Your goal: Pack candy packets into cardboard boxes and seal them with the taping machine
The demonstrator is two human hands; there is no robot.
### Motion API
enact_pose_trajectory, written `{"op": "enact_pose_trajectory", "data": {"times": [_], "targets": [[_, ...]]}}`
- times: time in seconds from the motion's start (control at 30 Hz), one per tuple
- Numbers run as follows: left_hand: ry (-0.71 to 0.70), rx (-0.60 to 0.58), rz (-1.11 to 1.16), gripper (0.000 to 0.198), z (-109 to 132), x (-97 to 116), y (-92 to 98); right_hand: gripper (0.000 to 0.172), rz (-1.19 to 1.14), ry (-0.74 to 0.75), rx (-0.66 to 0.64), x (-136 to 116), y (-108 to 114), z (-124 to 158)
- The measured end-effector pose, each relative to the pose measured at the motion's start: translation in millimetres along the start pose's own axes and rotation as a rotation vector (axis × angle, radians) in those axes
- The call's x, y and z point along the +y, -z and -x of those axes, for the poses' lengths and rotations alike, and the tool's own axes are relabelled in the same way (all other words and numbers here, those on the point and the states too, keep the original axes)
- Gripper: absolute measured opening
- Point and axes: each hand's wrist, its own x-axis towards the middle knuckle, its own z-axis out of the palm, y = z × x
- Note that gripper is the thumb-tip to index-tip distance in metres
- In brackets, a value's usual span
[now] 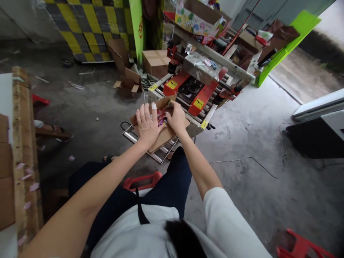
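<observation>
An open cardboard box rests on the roller end of a red-and-silver machine. Inside it lie small red and purple packets, partly covered by my hands. My left hand lies over the box's left side with its fingers spread, one fingertip wrapped in white, and its palm is against the packets. At the right side of the box my right hand has its fingers bent inward near the rim; whether they hold anything is hidden.
Metal rollers jut out below the box. Cartons stand behind the machine. A red stool is by my legs, a wooden ledge at the left. A cable crosses the floor at right.
</observation>
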Motion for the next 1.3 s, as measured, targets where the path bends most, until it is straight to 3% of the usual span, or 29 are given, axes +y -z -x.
{"op": "enact_pose_trajectory", "data": {"times": [0.17, 0.3, 0.37, 0.43, 0.53, 0.6, 0.7, 0.77, 0.9, 1.0, 1.07, 1.17, 1.3], "targets": [[0.013, -0.044, -0.049, 0.097, 2.0, -0.1, 3.6, 0.036, 0.108, 0.272, -0.420, -18.4, -2.8, -11.3], [0.021, -0.071, -0.068, 0.097, 2.3, -1.3, 7.0, 0.032, 0.150, 0.313, -0.545, -19.7, -1.8, -21.0], [0.018, -0.040, -0.074, 0.094, 1.5, -2.8, 6.3, 0.032, 0.065, 0.320, -0.446, -13.6, 2.2, -16.6], [0.010, 0.000, -0.080, 0.093, 0.4, -4.2, 4.7, 0.035, 0.000, 0.244, -0.180, -5.0, 4.6, 0.1], [0.008, 0.030, -0.092, 0.089, 1.4, -2.9, 2.5, 0.047, 0.033, -0.049, 0.257, 5.6, -4.1, 46.8], [0.009, -0.005, -0.105, 0.080, 5.5, 2.2, 2.2, 0.057, 0.044, -0.230, 0.349, 7.3, -18.9, 82.7], [-0.036, -0.158, -0.120, 0.055, 14.0, 13.0, 5.6, 0.070, -0.036, -0.367, 0.242, 2.7, -43.9, 118.5], [-0.083, -0.249, -0.144, 0.048, 14.1, 15.4, 12.0, 0.072, -0.078, -0.400, 0.144, 1.0, -53.0, 122.1], [-0.179, -0.389, -0.122, 0.038, -18.4, -7.6, 25.8, 0.074, -0.176, -0.364, 0.003, 14.9, -41.6, 97.2], [-0.240, -0.520, 0.099, 0.029, -52.5, -38.2, 18.2, 0.076, -0.251, -0.277, -0.113, 33.0, -22.4, 73.9], [-0.214, -0.456, 0.243, 0.035, -60.5, -53.2, 0.7, 0.076, -0.290, -0.230, -0.164, 41.9, -14.2, 62.6], [-0.126, -0.314, 0.322, 0.057, -44.2, -60.8, -31.0, 0.073, -0.414, -0.222, -0.152, 47.0, -13.5, 54.1], [-0.187, -0.363, 0.292, 0.059, -14.7, -52.7, -46.3, 0.073, -0.486, -0.201, -0.094, 46.7, -21.9, 48.4]]}}
